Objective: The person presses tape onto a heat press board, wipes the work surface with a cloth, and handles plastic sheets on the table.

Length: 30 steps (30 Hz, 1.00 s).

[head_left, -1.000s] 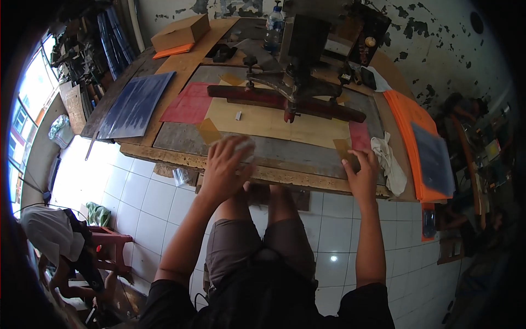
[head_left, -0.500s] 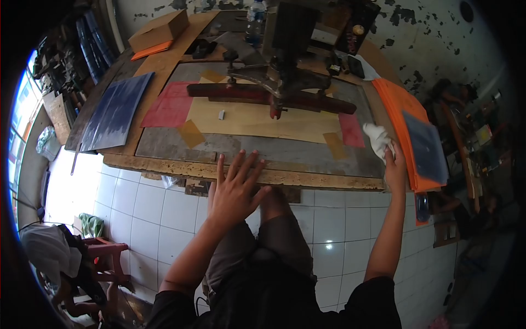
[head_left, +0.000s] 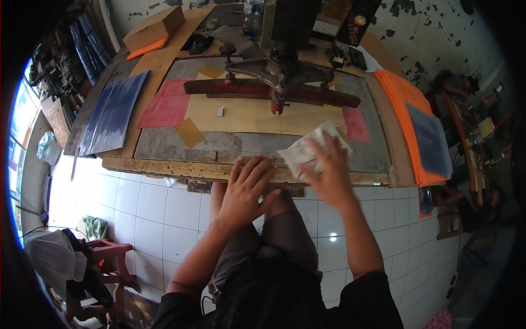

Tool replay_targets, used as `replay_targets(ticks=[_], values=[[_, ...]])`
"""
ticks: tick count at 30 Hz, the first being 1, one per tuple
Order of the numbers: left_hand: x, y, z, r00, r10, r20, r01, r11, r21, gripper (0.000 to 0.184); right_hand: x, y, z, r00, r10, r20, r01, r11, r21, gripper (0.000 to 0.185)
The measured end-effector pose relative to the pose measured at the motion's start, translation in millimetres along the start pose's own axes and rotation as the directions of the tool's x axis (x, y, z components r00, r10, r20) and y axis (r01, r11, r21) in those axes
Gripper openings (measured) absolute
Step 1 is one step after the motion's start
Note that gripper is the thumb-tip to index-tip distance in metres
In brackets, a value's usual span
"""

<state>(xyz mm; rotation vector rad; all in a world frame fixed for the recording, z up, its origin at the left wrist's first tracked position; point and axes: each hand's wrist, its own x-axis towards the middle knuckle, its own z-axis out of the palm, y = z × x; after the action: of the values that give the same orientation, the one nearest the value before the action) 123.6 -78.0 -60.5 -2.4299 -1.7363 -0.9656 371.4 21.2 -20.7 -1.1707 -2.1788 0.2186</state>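
Observation:
My right hand, slightly blurred, is over a white cloth with its fingers spread across it. The cloth lies at the front of the grey board, covering part of the yellow sheet's lower right edge. My left hand rests open on the wooden front edge of the table, holding nothing. Beyond both hands, the pale yellow sheet is taped to the board between two red pieces. A small whitish piece lies on it.
A dark metal clamp with a red bar stands over the sheet. Dark blue sheets lie at left, and an orange stack at right. A cardboard box, bottle and phone sit farther back. Other people are at both sides.
My right hand has brought the cloth left from beside the orange stack to the board's front middle, where it is now spread out. My left hand stays at the edge, shifted slightly.

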Motion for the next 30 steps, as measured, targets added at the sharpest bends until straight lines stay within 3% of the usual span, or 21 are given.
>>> replay_targets(ticks=[2, 3, 6, 8, 11, 13, 16, 17, 20, 21, 24, 25, 28, 29, 30], values=[[-2.4, -1.0, 7.9, 0.999, -0.029, -0.017, 0.029, 1.0, -0.004, 0.054, -6.0, -27.0, 11.5, 0.992, -0.111, 0.061, 0.12, 0.981, -0.153, 0.05], [-1.6, -0.9, 6.7, 0.999, -0.03, -0.027, 0.03, 0.999, 0.021, 0.054, -0.1, -13.4, 11.3, 0.989, -0.131, 0.065, 0.136, 0.988, -0.072, 0.046], [-3.6, 2.5, 3.6, 0.998, -0.036, -0.05, 0.039, 0.997, 0.063, 0.053, 27.1, 36.1, -4.1, 0.994, 0.065, 0.085, -0.065, 0.998, -0.002, 0.039], [-4.2, 0.7, 6.7, 0.997, -0.039, -0.069, 0.044, 0.997, 0.064, 0.052, 44.3, 90.4, -12.0, 0.966, 0.257, 0.037, -0.254, 0.964, -0.075, 0.037], [-5.9, -1.3, 9.7, 0.997, -0.03, -0.069, 0.034, 0.998, 0.057, 0.052, 60.4, 64.5, -3.6, 0.939, 0.341, -0.036, -0.34, 0.91, -0.238, 0.042], [-6.8, -2.3, 11.6, 0.998, -0.026, -0.059, 0.029, 0.999, 0.046, 0.055, 48.0, 13.0, 25.2, 0.993, -0.116, 0.032, 0.12, 0.982, -0.149, 0.047], [-7.8, -4.4, 10.4, 0.999, -0.015, -0.047, 0.017, 0.999, 0.034, 0.056, 47.6, -21.2, 43.1, 0.966, -0.243, 0.086, 0.249, 0.966, -0.073, 0.049], [-8.9, -5.1, 9.1, 0.999, -0.01, -0.042, 0.012, 0.999, 0.03, 0.056, 61.2, -4.4, 42.0, 0.973, -0.185, 0.135, 0.182, 0.983, 0.037, 0.049], [-9.3, -7.8, 10.8, 0.998, 0.033, -0.06, -0.03, 0.998, 0.052, 0.052, 65.2, 14.5, 57.8, 0.989, 0.108, -0.105, -0.139, 0.925, -0.354, 0.049], [-9.6, -7.5, 10.1, 0.996, 0.058, -0.06, -0.055, 0.997, 0.052, 0.052, 58.7, -6.4, 60.4, 0.984, 0.122, -0.127, -0.164, 0.895, -0.414, 0.047], [-15.8, -7.9, 12.7, 0.992, 0.114, -0.058, -0.112, 0.993, 0.027, 0.053, 43.2, -48.0, 45.7, 0.954, -0.266, 0.141, 0.274, 0.961, -0.041, 0.046], [-20.5, -9.0, 18.0, 0.992, 0.115, -0.057, -0.115, 0.993, 0.004, 0.055, 42.6, -48.5, 50.0, 0.943, -0.29, 0.165, 0.283, 0.957, 0.066, 0.045], [-24.6, -8.1, 19.1, 0.991, 0.121, -0.063, -0.122, 0.992, -0.018, 0.058, 65.8, -17.8, 52.4, 0.996, -0.08, 0.05, 0.082, 0.996, -0.043, 0.044], [-22.7, -7.7, 17.9, 0.99, 0.119, -0.077, -0.121, 0.993, -0.013, 0.059, 69.3, -10.1, 59.8, 0.997, -0.022, -0.069, 0.006, 0.975, -0.223, 0.044], [-22.9, -7.2, 17.2, 0.991, 0.115, -0.07, -0.116, 0.993, -0.013, 0.06, 66.9, -17.6, 62.3, 0.996, -0.068, -0.055, 0.056, 0.978, -0.2, 0.044]])
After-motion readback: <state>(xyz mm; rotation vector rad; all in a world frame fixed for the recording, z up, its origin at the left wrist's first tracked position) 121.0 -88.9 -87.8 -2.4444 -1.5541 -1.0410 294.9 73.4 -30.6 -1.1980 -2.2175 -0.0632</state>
